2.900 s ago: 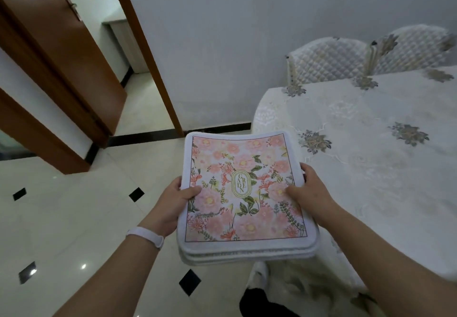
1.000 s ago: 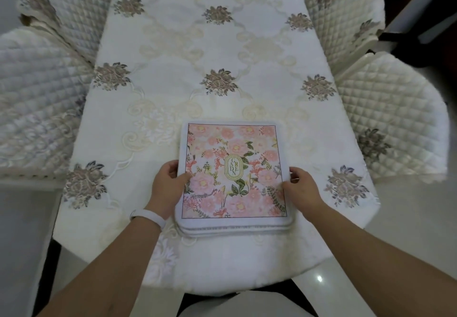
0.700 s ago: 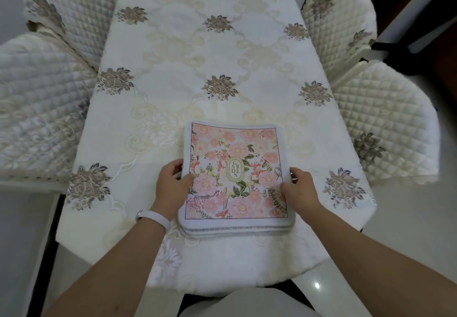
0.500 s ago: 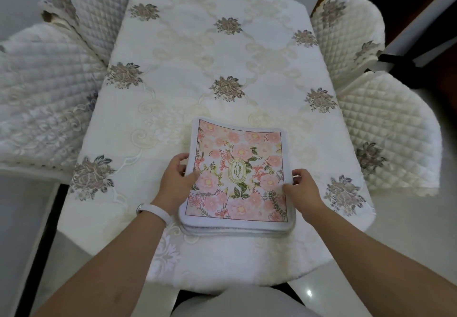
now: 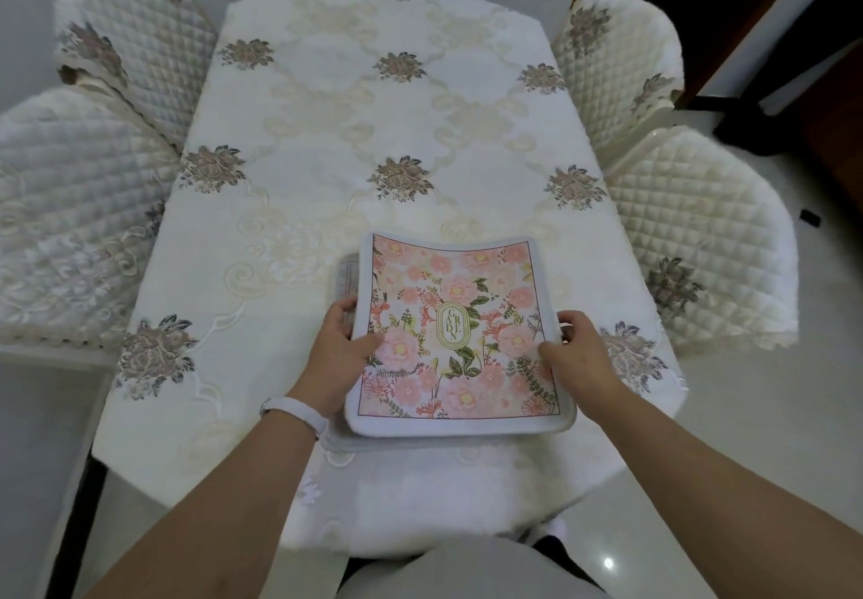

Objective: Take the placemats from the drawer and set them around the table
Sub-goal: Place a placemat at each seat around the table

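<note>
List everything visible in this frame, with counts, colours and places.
top placemat: one, pink floral with white border, raised above the stack
stack of placemats: count unclear, white edges, on the table's near end
table: one, cream embroidered cloth, centre
chairs: four, cream quilted, two each side; a fifth at the far end partly seen
wristband: one, white, left wrist
left hand: grips the top placemat's left edge
right hand: grips its right edge
</note>
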The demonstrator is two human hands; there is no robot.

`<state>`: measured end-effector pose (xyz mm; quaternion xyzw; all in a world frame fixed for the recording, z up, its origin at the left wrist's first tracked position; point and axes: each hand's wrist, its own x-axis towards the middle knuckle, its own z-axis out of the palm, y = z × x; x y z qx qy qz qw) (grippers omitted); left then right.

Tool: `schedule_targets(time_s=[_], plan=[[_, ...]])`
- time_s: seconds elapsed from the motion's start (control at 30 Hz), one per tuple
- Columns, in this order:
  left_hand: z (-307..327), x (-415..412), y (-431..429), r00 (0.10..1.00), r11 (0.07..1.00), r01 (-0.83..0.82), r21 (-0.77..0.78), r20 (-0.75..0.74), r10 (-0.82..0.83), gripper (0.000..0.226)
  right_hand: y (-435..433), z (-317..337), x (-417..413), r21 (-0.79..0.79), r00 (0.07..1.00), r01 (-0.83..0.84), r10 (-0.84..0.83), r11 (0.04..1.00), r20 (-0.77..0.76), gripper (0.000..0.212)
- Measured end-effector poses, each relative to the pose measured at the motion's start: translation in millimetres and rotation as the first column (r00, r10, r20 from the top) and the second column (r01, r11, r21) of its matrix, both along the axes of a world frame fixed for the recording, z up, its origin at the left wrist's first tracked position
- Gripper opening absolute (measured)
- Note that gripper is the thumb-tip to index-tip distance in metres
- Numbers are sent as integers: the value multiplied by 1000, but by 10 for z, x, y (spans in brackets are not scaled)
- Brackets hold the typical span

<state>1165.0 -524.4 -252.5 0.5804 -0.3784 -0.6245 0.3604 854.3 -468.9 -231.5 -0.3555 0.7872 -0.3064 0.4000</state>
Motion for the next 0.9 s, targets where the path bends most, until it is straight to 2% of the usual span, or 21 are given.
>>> schedule_targets(time_s=[0.3,0.57,0.9], plan=[[281,-1063,201,999,998,35,-53,19,-34,51,465,300,-999,-101,995,90,-84,991,62,34],[621,-2619,562,995,995,94,-42,-24,-95,48,1003,608,-2509,-164,987,153,-142,975,75,39],[1070,-4619,792,970,959,241,-150,17,-241,40,1663,933,-4283,-253,950,312,-293,916,112,38]])
